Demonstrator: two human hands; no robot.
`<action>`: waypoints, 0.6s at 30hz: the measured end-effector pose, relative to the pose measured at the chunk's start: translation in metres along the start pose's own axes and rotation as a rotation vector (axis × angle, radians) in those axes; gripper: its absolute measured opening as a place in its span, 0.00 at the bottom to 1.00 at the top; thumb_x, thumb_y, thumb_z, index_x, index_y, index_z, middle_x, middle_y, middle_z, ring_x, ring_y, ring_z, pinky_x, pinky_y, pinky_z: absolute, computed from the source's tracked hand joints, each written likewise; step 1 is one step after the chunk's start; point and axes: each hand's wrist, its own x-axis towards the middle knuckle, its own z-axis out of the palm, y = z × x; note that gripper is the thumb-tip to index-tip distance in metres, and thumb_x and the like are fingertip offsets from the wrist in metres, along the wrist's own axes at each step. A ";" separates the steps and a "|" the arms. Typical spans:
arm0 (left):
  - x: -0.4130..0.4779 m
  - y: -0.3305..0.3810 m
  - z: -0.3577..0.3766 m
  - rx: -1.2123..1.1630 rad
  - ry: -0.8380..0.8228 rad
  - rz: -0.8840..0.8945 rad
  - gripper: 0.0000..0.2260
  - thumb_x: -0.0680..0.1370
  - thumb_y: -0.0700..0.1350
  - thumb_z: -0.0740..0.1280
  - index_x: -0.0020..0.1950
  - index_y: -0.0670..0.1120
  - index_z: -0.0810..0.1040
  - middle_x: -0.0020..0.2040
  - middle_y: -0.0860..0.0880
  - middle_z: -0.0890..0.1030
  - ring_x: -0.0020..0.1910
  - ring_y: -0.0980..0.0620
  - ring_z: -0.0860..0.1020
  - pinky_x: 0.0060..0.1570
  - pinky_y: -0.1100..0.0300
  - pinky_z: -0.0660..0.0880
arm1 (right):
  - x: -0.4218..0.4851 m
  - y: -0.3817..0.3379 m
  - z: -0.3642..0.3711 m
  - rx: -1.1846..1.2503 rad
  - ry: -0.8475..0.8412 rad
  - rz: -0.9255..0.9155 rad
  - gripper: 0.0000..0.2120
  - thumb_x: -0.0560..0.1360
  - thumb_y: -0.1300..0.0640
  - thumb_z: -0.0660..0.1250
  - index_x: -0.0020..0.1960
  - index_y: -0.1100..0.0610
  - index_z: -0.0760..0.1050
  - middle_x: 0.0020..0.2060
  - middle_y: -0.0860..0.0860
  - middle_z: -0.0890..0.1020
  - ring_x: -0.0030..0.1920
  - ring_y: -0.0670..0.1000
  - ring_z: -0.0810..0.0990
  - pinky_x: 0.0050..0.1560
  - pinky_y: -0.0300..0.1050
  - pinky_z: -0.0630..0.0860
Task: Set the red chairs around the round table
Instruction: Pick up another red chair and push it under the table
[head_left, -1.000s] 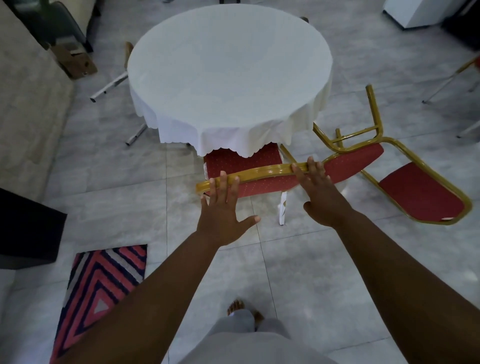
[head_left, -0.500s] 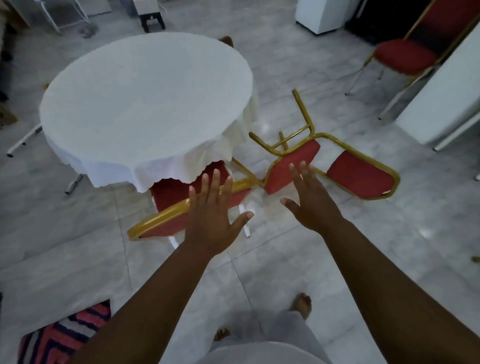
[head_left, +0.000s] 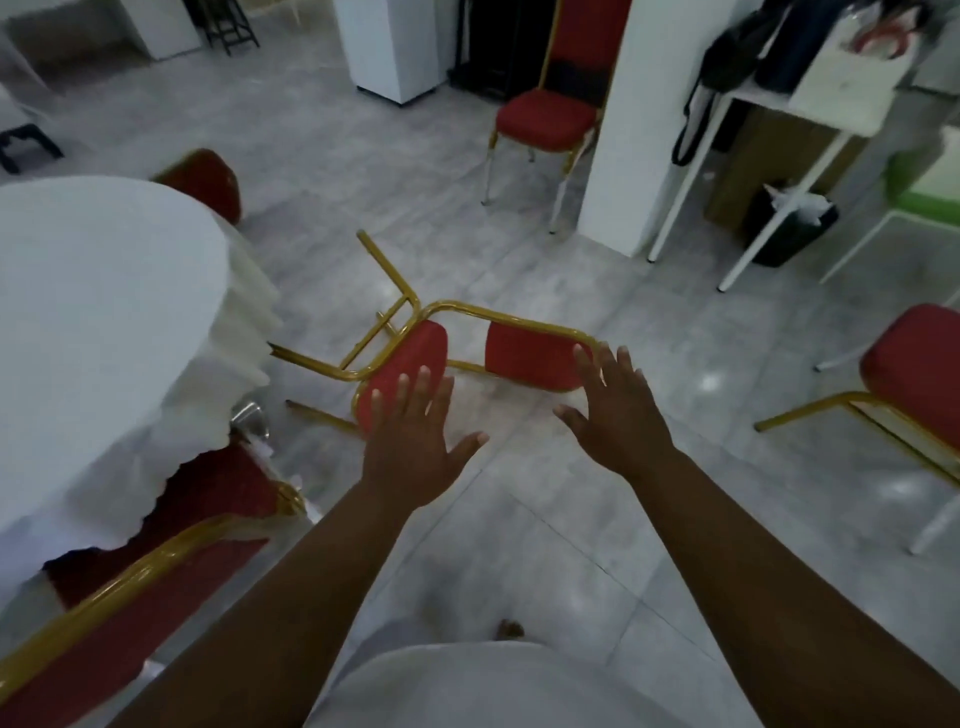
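Observation:
The round table (head_left: 93, 291) with its white cloth fills the left. A red chair with a gold frame (head_left: 156, 561) stands tucked under its near edge at lower left. Another red chair (head_left: 530, 358) lies tipped on its side on the floor ahead, legs pointing toward the table. My left hand (head_left: 410, 441) and my right hand (head_left: 618, 415) hover open just short of the tipped chair, holding nothing. The red back of a further chair (head_left: 208, 179) shows behind the table.
An upright red chair (head_left: 545, 119) stands beside a white pillar (head_left: 634, 124) at the back. One more red chair (head_left: 914, 374) is at the right edge. A white-legged table (head_left: 769, 109) with bags and a black bin (head_left: 789, 223) sit at far right.
Both hands let go of the chair at the table's edge. The view swung right, and the open hands now reach toward the tipped chair.

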 end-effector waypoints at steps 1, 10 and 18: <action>0.014 0.015 0.000 -0.009 -0.001 0.022 0.41 0.75 0.74 0.44 0.79 0.48 0.58 0.78 0.41 0.60 0.77 0.38 0.57 0.73 0.34 0.52 | 0.002 0.014 -0.004 0.002 0.008 0.026 0.39 0.77 0.34 0.54 0.80 0.51 0.45 0.79 0.59 0.50 0.79 0.62 0.45 0.77 0.62 0.51; 0.166 0.093 0.023 -0.031 -0.062 0.270 0.41 0.74 0.74 0.46 0.79 0.49 0.57 0.79 0.42 0.59 0.77 0.40 0.57 0.73 0.37 0.48 | 0.052 0.118 -0.022 -0.002 0.021 0.253 0.41 0.74 0.28 0.44 0.80 0.51 0.51 0.78 0.59 0.57 0.78 0.63 0.51 0.75 0.63 0.56; 0.324 0.165 0.033 -0.081 -0.126 0.458 0.40 0.74 0.74 0.47 0.79 0.51 0.56 0.80 0.44 0.53 0.79 0.41 0.50 0.74 0.40 0.47 | 0.142 0.202 -0.058 -0.045 0.016 0.406 0.37 0.77 0.33 0.53 0.80 0.51 0.52 0.78 0.58 0.57 0.79 0.61 0.51 0.75 0.58 0.54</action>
